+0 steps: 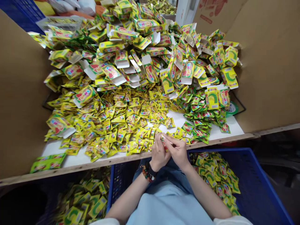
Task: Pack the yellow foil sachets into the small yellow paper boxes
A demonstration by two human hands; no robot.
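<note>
My left hand (159, 151) and my right hand (177, 150) meet over the front edge of the white work surface (79, 159). Together they pinch a small yellow-and-red sachet (165, 145), partly hidden by my fingers. A spread of loose yellow sachets (122, 125) lies just beyond my fingertips, with green-edged sachets (197, 115) to the right. Farther back rises a heap of opened yellow-green cartons (140, 53) with white flaps. A beaded bracelet and a black band circle my left wrist.
Brown cardboard walls (23, 93) flank the heap on both sides. A wooden board edge (112, 162) runs along the front. Below it, by my lap, a blue plastic crate (248, 175) holds yellow-green packets (215, 178). More packets (82, 200) lie in a dark crate at lower left.
</note>
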